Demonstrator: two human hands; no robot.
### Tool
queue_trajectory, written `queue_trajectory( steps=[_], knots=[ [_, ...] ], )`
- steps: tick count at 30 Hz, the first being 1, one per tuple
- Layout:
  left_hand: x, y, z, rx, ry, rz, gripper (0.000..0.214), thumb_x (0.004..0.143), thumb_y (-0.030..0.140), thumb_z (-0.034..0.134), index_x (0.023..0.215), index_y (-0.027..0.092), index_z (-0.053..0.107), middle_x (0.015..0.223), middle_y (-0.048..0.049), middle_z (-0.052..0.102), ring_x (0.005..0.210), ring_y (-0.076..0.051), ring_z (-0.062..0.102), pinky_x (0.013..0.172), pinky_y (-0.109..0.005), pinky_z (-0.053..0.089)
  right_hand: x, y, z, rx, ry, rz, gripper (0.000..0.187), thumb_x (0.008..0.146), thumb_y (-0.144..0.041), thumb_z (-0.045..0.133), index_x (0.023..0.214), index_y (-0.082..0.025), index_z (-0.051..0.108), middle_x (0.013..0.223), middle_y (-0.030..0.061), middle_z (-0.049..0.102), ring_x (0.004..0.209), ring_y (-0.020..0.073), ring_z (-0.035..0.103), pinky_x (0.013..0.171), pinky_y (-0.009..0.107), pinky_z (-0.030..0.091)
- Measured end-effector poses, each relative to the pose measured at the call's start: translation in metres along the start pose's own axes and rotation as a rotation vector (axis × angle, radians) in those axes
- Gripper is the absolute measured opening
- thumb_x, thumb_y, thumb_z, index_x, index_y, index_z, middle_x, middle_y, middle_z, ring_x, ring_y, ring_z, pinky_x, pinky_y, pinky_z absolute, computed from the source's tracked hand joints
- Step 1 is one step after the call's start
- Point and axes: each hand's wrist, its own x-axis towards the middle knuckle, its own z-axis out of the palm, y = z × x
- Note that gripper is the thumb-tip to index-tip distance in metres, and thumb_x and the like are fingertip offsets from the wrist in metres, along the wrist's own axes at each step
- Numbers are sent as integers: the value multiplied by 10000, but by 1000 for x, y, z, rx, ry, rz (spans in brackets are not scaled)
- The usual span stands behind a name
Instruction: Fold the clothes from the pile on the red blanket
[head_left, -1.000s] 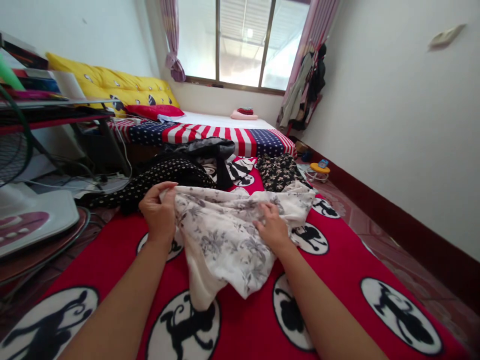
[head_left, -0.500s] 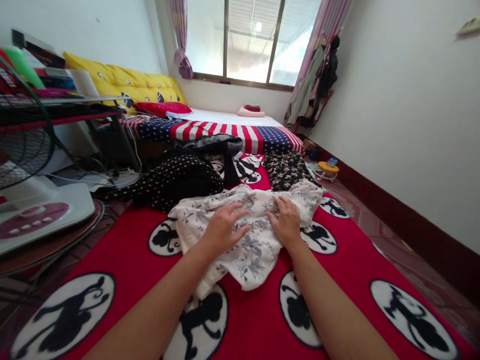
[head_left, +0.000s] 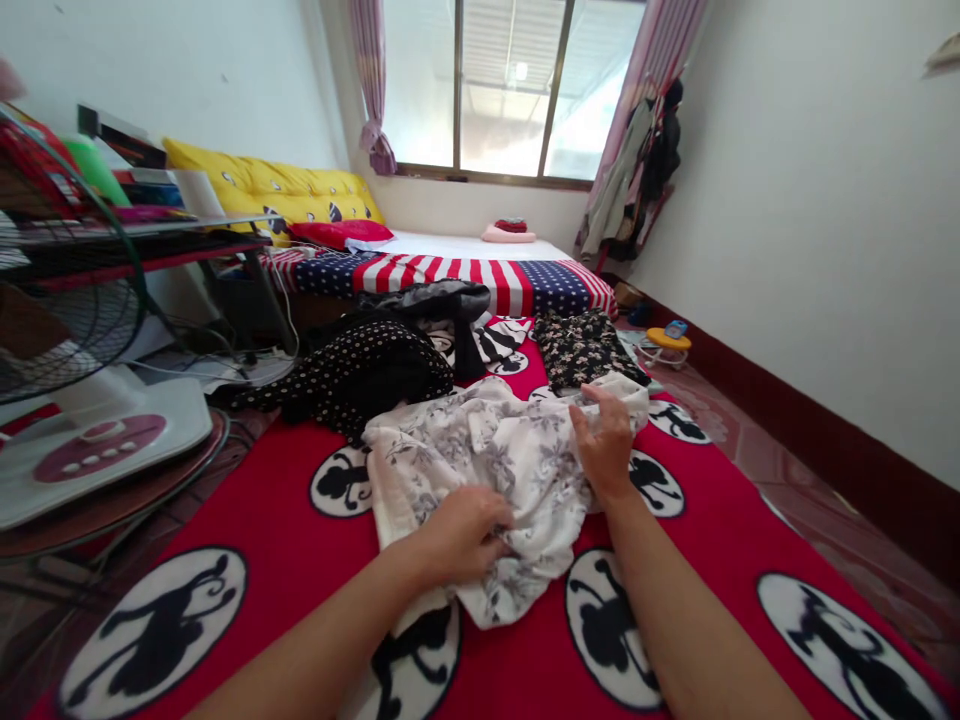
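A white garment [head_left: 525, 455] with grey flower print lies crumpled on the red blanket [head_left: 277, 520], which carries black monkey figures in white ovals. My left hand [head_left: 469, 530] is on the garment's near middle part, fingers curled together into the cloth. Toward the garment's right end, my right hand [head_left: 606, 440] rests on the fabric with its thumb apart from the fingers. Just beyond it is a black floral garment [head_left: 585, 345], laid out flat. A black polka-dot garment [head_left: 367, 370] lies heaped behind the white one on the left.
A white fan base [head_left: 105, 440] stands on a round stool at the left, beside a cluttered desk [head_left: 225, 240]. A bed with a striped cover [head_left: 427, 270] is at the back. On the right are a small yellow stool [head_left: 667, 340] and a wall [head_left: 810, 250].
My left hand has moved nearer to me and its fingers have curled into the cloth. My right hand has shifted right, toward the garment's end. The garment is more bunched.
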Motion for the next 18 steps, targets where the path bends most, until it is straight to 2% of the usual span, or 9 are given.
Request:
queue_trajectory(
  steps=[3, 6, 8, 11, 13, 14, 16, 18],
  knots=[
    [-36, 13, -10, -45, -157, -14, 87, 709, 237, 707, 793, 213, 698, 783, -12, 691, 781, -176, 622, 698, -242, 412, -2, 3, 2, 57, -67, 94, 326, 903, -376, 530, 1127, -151, 604, 1068, 118, 659, 1019, 246, 603, 939, 414, 460],
    [-70, 16, -28, -44, -325, -90, 157, 655, 298, 749, 796, 231, 732, 727, 3, 696, 674, -157, 599, 601, -235, 373, -7, 4, 8, 97, -224, 165, 392, 871, -404, 558, 1146, -128, 602, 1086, 141, 654, 1000, 259, 611, 924, 419, 468],
    [-88, 8, -44, -17, -422, -170, 205, 615, 328, 767, 795, 233, 750, 695, 6, 694, 634, -153, 576, 565, -235, 349, -10, 2, 11, 108, -367, 210, 501, 835, -424, 600, 1229, -117, 564, 1164, 159, 627, 1007, 264, 610, 917, 412, 470],
    [-103, -21, -73, 33, -484, -349, 181, 615, 370, 743, 679, 201, 732, 599, 8, 651, 570, -144, 533, 515, -229, 310, -15, -7, 13, 88, -594, 285, 759, 762, -452, 686, 1401, -138, 426, 1193, 145, 622, 933, 246, 629, 836, 370, 490],
    [-107, -48, -91, 34, -463, -516, 293, 676, 467, 679, 609, 182, 691, 547, -3, 616, 531, -149, 522, 484, -232, 296, -17, -17, 13, 81, -722, 276, 863, 729, -437, 721, 1460, -163, 354, 1121, 111, 656, 850, 220, 632, 756, 327, 484],
    [-108, -63, -99, 24, -426, -604, 372, 720, 531, 621, 614, 179, 680, 550, -15, 617, 531, -161, 537, 481, -236, 308, -17, -22, 12, 92, -784, 245, 841, 726, -402, 723, 1454, -170, 372, 1052, 87, 675, 805, 204, 625, 716, 303, 470],
    [-107, -90, -109, 88, -219, -764, 456, 794, 585, 495, 727, 184, 700, 651, -48, 666, 614, -205, 603, 531, -255, 374, -16, -31, 10, 142, -906, 149, 610, 732, -284, 681, 1317, -174, 550, 878, 40, 685, 720, 171, 599, 645, 261, 429],
    [-105, -109, -110, 254, 53, -848, 487, 796, 586, 475, 959, 190, 708, 882, -91, 709, 811, -263, 650, 659, -295, 443, -13, -35, 7, 194, -964, 102, 270, 723, -197, 608, 969, -162, 715, 694, 13, 641, 641, 149, 564, 587, 241, 388]
  ],
)
